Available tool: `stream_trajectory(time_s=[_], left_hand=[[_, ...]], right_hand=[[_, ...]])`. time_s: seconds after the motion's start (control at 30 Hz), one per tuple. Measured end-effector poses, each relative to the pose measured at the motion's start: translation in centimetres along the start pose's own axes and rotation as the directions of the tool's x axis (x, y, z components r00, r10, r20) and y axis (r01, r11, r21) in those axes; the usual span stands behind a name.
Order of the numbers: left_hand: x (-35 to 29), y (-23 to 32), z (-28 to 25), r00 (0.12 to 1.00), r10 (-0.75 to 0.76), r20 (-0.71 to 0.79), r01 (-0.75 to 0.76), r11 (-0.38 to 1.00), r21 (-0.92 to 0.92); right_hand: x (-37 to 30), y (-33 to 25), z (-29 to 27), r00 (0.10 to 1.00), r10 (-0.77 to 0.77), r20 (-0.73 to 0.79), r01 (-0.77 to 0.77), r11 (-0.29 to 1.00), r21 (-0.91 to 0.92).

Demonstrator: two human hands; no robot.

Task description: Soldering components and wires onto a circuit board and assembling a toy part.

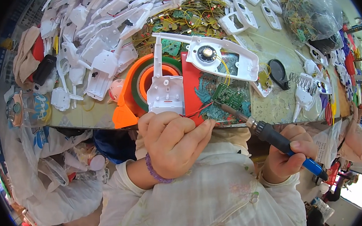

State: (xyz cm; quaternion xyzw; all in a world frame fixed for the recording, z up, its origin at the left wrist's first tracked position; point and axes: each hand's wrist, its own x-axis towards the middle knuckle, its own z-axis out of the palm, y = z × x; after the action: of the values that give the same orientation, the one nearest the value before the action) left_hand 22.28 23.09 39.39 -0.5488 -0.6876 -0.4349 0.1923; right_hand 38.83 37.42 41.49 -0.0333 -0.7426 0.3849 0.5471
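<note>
A: What was nearest?

B: Two bare hands. The right hand was closed around a soldering iron, by its blue and black handle, and the left hand, with a purple bracelet at its wrist, was curled nearly closed on a thin red wire.

A: Where did those lead?

B: Both the iron's tip and the wire's end met at the lower left edge of a green board, near the front of the tabletop.

A: Was the board joined to anything?

B: Yellow wires ran from it up to a white casing with a round speaker, just beyond.

A: And to the left?

B: A white shell stood just beyond the left hand, between a red block and an orange tape dispenser.

A: What lay right of the board?

B: A black oval cover, and farther right a metal spring by some white parts.

A: Farthest off?

B: A heap of white shells at left, a tangle of boards in the middle, and a clear bag of more boards at right.
</note>
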Motion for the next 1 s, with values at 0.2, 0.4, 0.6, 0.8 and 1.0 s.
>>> stream_trajectory(time_s=[0.2,0.4,0.6,0.8,1.0], left_hand=[[0.1,-0.02,-0.04,1.0,-0.002,0.008,0.002,1.0,-0.008],[0.02,-0.1,-0.11,1.0,0.001,0.018,-0.001,1.0,-0.016],[0.0,-0.06,-0.11,1.0,-0.005,0.019,0.006,1.0,-0.021],[0.12,-0.02,-0.17,0.999,-0.017,0.028,0.017,1.0,-0.024],[0.18,0.0,-0.13,1.0,-0.019,0.023,0.02,0.999,-0.026]], right_hand=[[0.12,0.04,0.18,1.0,-0.011,-0.019,0.01,1.0,-0.02],[0.25,0.11,0.32,0.999,-0.029,-0.031,0.029,1.0,-0.012],[0.24,0.07,0.43,0.999,-0.03,-0.042,0.03,0.999,-0.019],[0.3,0.08,0.41,0.999,-0.037,-0.033,0.036,0.999,-0.028],[0.51,-0.01,0.29,0.999,-0.031,-0.013,0.03,0.999,-0.03]])
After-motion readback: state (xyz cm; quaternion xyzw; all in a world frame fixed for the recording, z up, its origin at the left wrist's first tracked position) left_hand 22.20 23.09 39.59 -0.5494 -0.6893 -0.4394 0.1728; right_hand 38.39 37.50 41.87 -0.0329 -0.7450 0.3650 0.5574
